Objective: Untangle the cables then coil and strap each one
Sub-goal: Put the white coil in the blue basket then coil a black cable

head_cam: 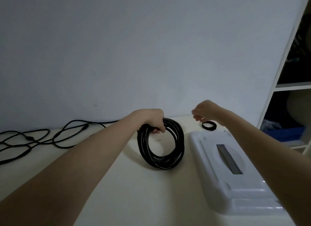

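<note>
Coil held upright, strap within reach

The left hand (155, 123) grips the top of the black coiled cable (160, 144), fingers (156, 130) curled through the loops, so the coil stands on edge on the tabletop (134, 183). The right hand (204, 112) hovers loosely curled just above a small black strap ring (209, 125) near the wall, holding nothing that I can see. To strap well, I judge the left grip should keep the turns bunched tight while the right picks up the strap and wraps it beside the gripping fingers. A second cable (33, 138) lies loose and looped at the left, not yet coiled; a white box (235, 175) sits at the right.
</note>
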A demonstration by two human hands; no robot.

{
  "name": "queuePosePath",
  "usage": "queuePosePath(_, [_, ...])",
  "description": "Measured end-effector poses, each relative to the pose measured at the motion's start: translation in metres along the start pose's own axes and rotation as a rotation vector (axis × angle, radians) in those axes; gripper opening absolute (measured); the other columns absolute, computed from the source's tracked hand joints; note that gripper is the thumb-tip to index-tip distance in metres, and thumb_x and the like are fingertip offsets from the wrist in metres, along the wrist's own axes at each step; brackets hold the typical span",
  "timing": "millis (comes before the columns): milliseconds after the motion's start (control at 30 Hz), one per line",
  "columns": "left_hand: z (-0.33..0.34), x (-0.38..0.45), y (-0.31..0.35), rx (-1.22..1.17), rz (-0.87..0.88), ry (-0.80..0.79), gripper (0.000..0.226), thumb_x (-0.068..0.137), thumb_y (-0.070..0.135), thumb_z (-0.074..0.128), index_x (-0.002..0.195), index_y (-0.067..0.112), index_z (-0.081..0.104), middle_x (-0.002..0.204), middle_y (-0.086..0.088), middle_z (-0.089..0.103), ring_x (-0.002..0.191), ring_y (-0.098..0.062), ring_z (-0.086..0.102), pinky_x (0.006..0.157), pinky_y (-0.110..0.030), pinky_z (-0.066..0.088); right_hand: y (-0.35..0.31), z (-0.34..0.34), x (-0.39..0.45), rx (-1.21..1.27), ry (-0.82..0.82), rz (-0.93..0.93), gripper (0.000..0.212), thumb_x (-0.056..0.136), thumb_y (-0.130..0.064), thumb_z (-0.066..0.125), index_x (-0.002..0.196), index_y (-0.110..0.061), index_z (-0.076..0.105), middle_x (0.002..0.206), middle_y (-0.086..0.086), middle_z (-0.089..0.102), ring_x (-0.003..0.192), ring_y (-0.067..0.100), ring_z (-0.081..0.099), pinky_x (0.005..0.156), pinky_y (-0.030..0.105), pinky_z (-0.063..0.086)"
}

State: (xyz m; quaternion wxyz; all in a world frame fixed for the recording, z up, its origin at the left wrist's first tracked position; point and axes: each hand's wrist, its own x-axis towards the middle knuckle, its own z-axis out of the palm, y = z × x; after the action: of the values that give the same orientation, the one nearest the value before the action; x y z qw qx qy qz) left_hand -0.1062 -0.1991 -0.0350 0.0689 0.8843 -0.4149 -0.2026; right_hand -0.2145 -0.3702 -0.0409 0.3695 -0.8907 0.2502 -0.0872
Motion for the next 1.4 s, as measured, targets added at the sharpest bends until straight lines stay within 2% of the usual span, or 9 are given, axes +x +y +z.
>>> queuePosePath(100, [0.0,0.005,-0.002,-0.056,-0.021,-0.03,0.008,0.087,0.009,0.061,0.083,0.002,0.06,0.066,-0.007,0.056,0.047,-0.015,0.047,0.048,-0.022,0.043,0.025,0.005,0.017,-0.378,0.083,0.1,0.016,0.091,-0.011,0.05,0.077,-0.01,0.056,0.111,0.02,0.062,0.1,0.03,0.059,0.077,0.028,0.041])
queuePosePath(200, [0.001,0.007,-0.001,-0.081,-0.032,-0.04,0.007,0.087,0.008,0.06,0.084,0.002,0.058,0.062,-0.004,0.054,0.044,-0.014,0.045,0.045,-0.021,0.042,0.039,0.019,0.021,-0.491,0.008,0.13,0.014,0.092,-0.012,0.049,0.085,-0.007,0.059,0.114,0.019,0.062,0.108,0.033,0.058,0.078,0.029,0.042])
queuePosePath(300, [0.002,0.007,-0.002,-0.107,-0.04,-0.048,0.006,0.086,0.007,0.06,0.083,0.003,0.057,0.061,-0.004,0.053,0.046,-0.015,0.044,0.044,-0.021,0.042,0.044,0.03,0.024,-0.542,0.052,0.125,0.028,0.092,-0.009,0.046,0.065,-0.01,0.038,0.112,0.021,0.06,0.1,0.033,0.057,0.08,0.031,0.042])
queuePosePath(433, [0.005,0.004,-0.008,-0.185,-0.064,-0.042,0.005,0.086,0.006,0.059,0.083,0.003,0.056,0.063,-0.005,0.052,0.05,-0.016,0.044,0.048,-0.023,0.043,0.042,0.037,0.025,-0.615,0.093,0.16,0.007,0.091,-0.006,0.047,0.084,-0.006,0.047,0.097,0.013,0.05,0.101,0.031,0.054,0.081,0.032,0.04])
queuePosePath(700, [0.011,-0.009,-0.022,-0.305,-0.094,0.02,0.007,0.087,0.007,0.059,0.082,0.004,0.055,0.064,-0.006,0.05,0.051,-0.017,0.045,0.051,-0.023,0.044,0.042,0.039,0.025,-0.468,0.152,0.143,0.025,0.087,-0.008,0.056,0.111,-0.003,0.05,0.114,0.015,0.05,0.099,0.031,0.051,0.084,0.036,0.039])
queuePosePath(967, [0.014,-0.018,-0.035,-0.497,-0.187,0.035,0.025,0.089,0.008,0.058,0.065,0.006,0.051,0.059,-0.006,0.047,0.048,-0.015,0.044,0.052,-0.024,0.043,0.013,0.058,0.029,-0.301,0.144,-0.047,0.013,0.085,0.0,0.053,0.094,-0.006,0.06,0.109,0.015,0.062,0.096,0.029,0.058,0.076,0.029,0.047])
queuePosePath(1100, [0.014,-0.022,-0.057,-0.748,-0.236,0.122,0.02,0.09,0.003,0.058,0.072,0.008,0.05,0.052,0.0,0.046,0.036,-0.006,0.041,0.042,-0.018,0.04,-0.007,0.059,0.025,-0.046,0.095,-0.151,0.018,0.083,0.006,0.055,0.092,-0.009,0.061,0.101,0.014,0.066,0.072,0.016,0.055,0.056,0.019,0.04])
queuePosePath(1233, [0.007,-0.028,-0.074,-0.953,-0.276,0.235,0.021,0.09,0.001,0.056,0.073,0.009,0.047,0.045,0.002,0.047,0.032,-0.005,0.039,0.039,-0.016,0.038,-0.013,0.069,0.024,-0.206,0.006,-0.165,0.021,0.084,0.005,0.054,0.095,-0.006,0.067,0.105,0.013,0.066,0.088,0.02,0.055,0.073,0.026,0.047])
queuePosePath(1400, [0.003,-0.037,-0.087,-1.002,-0.315,0.383,0.022,0.089,0.002,0.056,0.07,0.009,0.049,0.05,0.001,0.045,0.029,-0.004,0.037,0.038,-0.013,0.034,-0.021,0.086,0.023,-0.389,-0.004,-0.165,0.013,0.088,-0.002,0.052,0.087,-0.013,0.058,0.105,0.011,0.064,0.095,0.027,0.059,0.073,0.028,0.047])
